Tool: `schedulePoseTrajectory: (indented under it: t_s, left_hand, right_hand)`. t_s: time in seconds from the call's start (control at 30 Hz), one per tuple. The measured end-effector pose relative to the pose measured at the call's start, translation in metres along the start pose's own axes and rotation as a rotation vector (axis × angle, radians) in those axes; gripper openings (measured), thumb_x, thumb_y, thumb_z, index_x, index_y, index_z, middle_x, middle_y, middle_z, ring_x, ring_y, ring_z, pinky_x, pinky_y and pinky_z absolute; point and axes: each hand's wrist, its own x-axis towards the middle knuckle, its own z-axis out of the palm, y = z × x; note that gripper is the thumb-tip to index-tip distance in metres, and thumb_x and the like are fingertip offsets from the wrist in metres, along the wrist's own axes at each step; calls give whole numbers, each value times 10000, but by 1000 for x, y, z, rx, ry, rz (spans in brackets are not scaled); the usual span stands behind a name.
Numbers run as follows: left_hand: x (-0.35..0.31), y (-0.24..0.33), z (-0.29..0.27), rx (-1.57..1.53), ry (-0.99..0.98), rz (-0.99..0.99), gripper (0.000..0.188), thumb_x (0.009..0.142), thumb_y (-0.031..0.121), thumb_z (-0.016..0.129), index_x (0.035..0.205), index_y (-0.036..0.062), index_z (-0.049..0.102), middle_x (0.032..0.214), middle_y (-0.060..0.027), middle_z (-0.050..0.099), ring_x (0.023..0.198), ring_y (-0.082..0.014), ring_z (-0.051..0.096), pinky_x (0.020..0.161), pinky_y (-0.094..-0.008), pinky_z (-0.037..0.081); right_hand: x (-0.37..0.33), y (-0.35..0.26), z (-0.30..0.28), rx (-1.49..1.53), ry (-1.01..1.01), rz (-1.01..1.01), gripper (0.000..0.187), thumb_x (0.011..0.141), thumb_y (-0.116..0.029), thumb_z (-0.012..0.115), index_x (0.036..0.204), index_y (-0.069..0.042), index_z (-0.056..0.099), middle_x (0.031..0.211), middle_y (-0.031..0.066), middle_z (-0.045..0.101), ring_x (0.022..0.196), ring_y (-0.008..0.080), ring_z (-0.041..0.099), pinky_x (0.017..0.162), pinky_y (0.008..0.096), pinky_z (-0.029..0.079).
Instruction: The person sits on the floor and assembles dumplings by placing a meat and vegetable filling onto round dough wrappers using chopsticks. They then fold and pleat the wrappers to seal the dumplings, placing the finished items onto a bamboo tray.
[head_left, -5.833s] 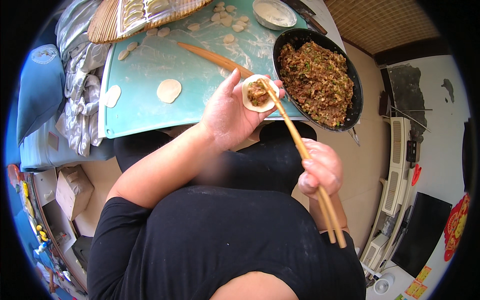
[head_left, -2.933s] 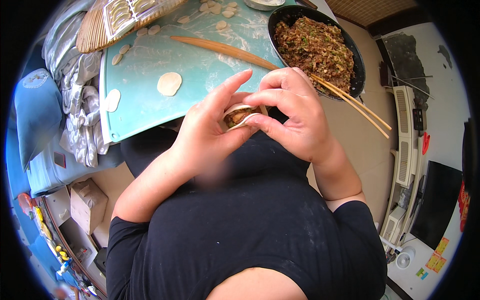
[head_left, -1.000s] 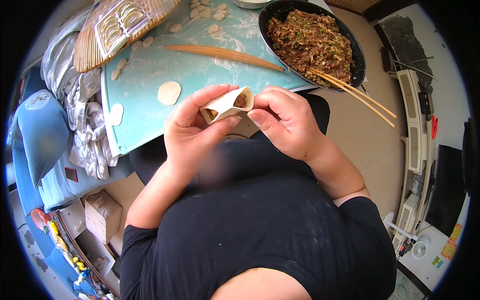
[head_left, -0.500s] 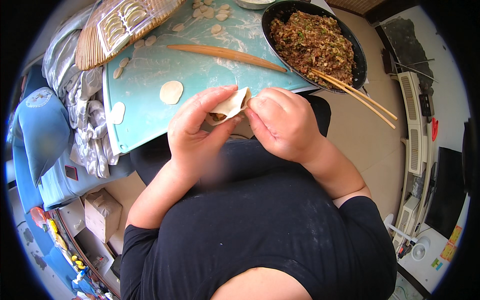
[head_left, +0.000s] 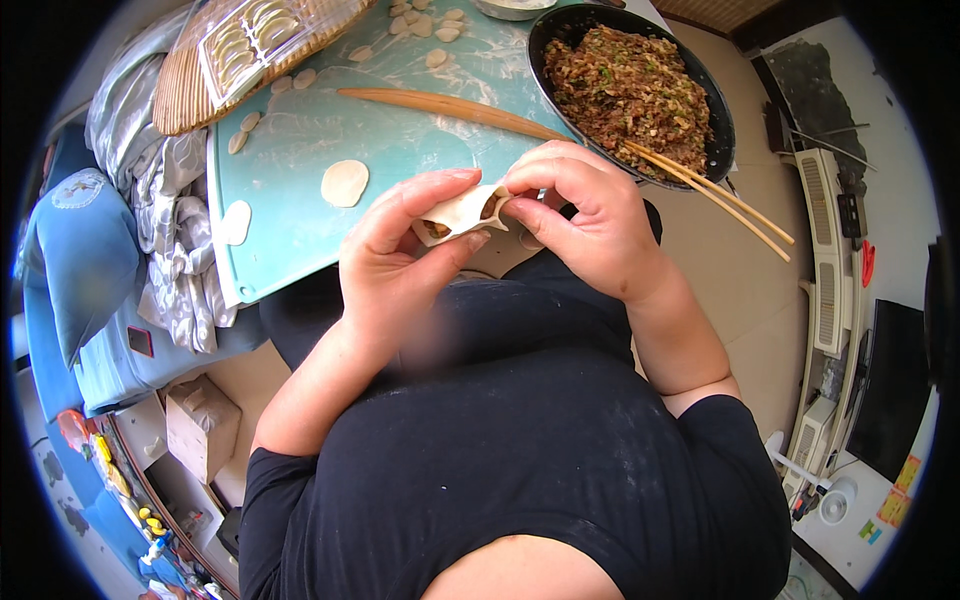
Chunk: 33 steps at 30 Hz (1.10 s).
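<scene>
A dumpling (head_left: 462, 213), its white wrapper folded over brown filling, is held up between my hands above my lap, just off the mat's near edge. My left hand (head_left: 393, 232) grips its left part between thumb and fingers. At the right end, the thumb and fingers of my right hand (head_left: 585, 215) pinch the wrapper's edge. Filling shows at both ends, and the fold is pinched in the middle. Beyond my hands, a tapered wooden rolling pin (head_left: 450, 108) lies on the floured green mat (head_left: 290, 225). One round wrapper (head_left: 345, 184) is flat to the left of my left hand.
A black pan (head_left: 722, 150) heaped with minced filling (head_left: 630, 90) stands at the far right, chopsticks (head_left: 715, 195) jutting over its rim. Far left, a woven tray (head_left: 180, 95) bears a clear box (head_left: 245, 45) of dumplings. Another wrapper (head_left: 236, 222) and several dough pieces (head_left: 412, 22) dot the mat.
My right hand has shifted slightly right and its fingers have loosened from a tight curl. The dumpling's right end now gapes, with filling showing there. My left hand has stayed nearly still.
</scene>
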Motion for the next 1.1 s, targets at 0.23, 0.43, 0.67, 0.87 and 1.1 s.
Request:
schedulePoseTrajectory:
  t_s: [0.23,0.43,0.67,0.87,1.1]
  left_hand:
    - [1,3,5,-10,105,-112,404,746,-97,634,1130,7,565,1047,-56,583,946,-116,579,801,-228,470]
    - [2,-1,5,-81,123,-110,387,765,-82,624,1137,7,562,1031,-50,587,937,-108,578,797,-226,469]
    - [-1,-5,7,-33,150,-103,392,765,-65,635,1143,4,556,1045,-64,591,931,-108,578,795,-232,473]
    - [-1,0,8,-190,161,-229,405,782,-55,624,1171,-10,521,1029,-85,608,915,-119,590,799,-241,480]
    - [-4,-2,8,-336,133,-244,408,789,-56,612,1180,-20,503,1017,-88,608,914,-129,593,793,-252,490]
  right_hand:
    - [-4,-8,14,-264,132,-166,178,701,-71,697,844,-26,603,802,93,580,692,251,567,605,309,472]
    - [-6,-12,24,-514,209,-243,261,647,-37,744,863,-25,599,788,104,593,664,250,568,572,307,466]
    - [-3,-2,29,-604,246,-408,178,660,-51,694,811,-37,601,731,63,566,617,212,543,509,305,444]
    - [-4,4,27,-554,206,-377,277,675,-121,702,913,-20,602,854,96,584,731,248,562,626,328,464]
    - [-2,9,27,-146,38,-77,584,833,-330,614,1282,-2,433,1317,162,437,1205,320,428,1005,374,333]
